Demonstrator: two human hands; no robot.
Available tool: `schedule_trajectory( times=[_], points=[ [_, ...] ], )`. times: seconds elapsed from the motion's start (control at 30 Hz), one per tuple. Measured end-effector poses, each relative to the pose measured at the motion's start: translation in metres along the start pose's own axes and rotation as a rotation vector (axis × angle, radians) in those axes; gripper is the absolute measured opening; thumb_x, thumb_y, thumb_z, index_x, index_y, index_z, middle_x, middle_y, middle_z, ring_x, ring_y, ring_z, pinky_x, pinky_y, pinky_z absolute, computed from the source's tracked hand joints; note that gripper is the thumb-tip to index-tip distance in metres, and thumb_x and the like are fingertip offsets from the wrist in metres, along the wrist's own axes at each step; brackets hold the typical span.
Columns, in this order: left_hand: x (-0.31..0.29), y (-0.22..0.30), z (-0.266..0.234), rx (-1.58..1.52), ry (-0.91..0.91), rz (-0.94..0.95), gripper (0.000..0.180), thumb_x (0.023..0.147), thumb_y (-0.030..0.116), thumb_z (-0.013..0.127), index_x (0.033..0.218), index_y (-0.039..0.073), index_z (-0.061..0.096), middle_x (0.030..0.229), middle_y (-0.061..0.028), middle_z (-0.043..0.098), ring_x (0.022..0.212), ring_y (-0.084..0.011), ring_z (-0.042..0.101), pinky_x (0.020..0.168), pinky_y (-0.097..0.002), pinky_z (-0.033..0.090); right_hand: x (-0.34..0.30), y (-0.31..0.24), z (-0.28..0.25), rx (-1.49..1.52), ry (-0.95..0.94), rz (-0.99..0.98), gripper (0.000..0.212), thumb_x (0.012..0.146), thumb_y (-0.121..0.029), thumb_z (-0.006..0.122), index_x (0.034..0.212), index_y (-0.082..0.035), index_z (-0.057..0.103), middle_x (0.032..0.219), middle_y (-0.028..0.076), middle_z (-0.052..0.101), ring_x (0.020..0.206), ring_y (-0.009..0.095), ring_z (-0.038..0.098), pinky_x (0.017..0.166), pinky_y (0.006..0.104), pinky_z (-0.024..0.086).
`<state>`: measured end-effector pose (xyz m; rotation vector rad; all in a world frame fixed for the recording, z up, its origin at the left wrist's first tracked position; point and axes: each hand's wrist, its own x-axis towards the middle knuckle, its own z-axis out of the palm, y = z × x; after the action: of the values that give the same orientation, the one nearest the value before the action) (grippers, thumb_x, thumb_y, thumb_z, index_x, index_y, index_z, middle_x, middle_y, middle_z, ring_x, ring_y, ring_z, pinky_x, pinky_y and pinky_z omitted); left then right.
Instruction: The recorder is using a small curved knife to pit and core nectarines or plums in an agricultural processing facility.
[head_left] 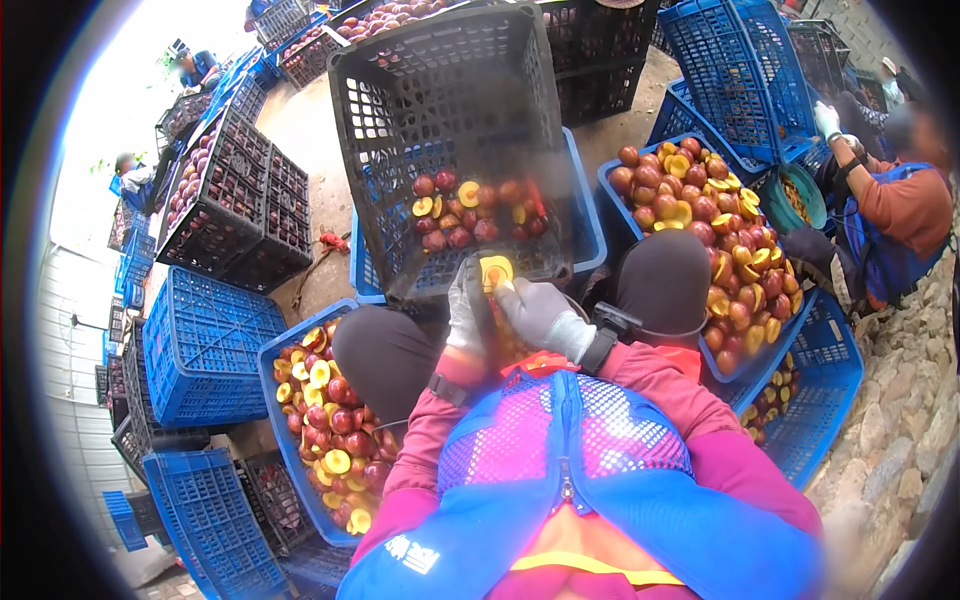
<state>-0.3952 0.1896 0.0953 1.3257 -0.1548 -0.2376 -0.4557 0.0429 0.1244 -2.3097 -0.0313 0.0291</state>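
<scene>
My left hand (467,315), in a pale glove, closes on a halved plum (496,271) whose yellow cut face is turned up. My right hand (543,316), in a grey glove, meets it from the other side, with its fingers closed at the fruit's lower edge. Whether a small tool sits between the fingers is hidden. Just beyond both hands, a tilted black crate (450,110) opens toward me. Whole red plums and some yellow halves (468,194) lie inside it.
Blue crates of halved plums stand at my left knee (335,440) and right knee (715,250). Stacked black crates (235,200) and a blue crate (210,340) rise at left. A co-worker (895,215) sits at far right beside a green basin (795,195). Stones (890,440) cover the ground there.
</scene>
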Motion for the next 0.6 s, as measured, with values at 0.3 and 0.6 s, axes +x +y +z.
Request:
schedule_trajectory(
  times=[0.3, 0.6],
  points=[
    [-0.016, 0.024, 0.011, 0.147, 0.016, 0.008, 0.039, 0.114, 0.035, 0.048, 0.111, 0.002, 0.069, 0.097, -0.0095, 0.070, 0.086, -0.0203, 0.067, 0.081, -0.0352, 0.054, 0.000, -0.009, -0.029, 0.252, -0.358, 0.192, 0.057, 0.115, -0.048, 0.043, 0.105, 0.001, 0.069, 0.073, 0.020, 0.069, 0.059, 0.034, 0.069, 0.054, 0.0458, 0.054],
    [-0.005, 0.024, -0.017, 0.514, -0.497, 0.745, 0.053, 0.107, 0.022, 0.059, 0.157, 0.018, 0.044, 0.107, -0.0144, 0.070, 0.087, -0.0288, 0.072, 0.075, -0.0394, 0.060, -0.030, -0.002, -0.033, 1.373, -0.844, 0.575, 0.056, 0.117, -0.048, 0.044, 0.097, -0.002, 0.068, 0.054, 0.004, 0.053, 0.035, 0.013, 0.047, 0.031, 0.0290, 0.037]
  ],
)
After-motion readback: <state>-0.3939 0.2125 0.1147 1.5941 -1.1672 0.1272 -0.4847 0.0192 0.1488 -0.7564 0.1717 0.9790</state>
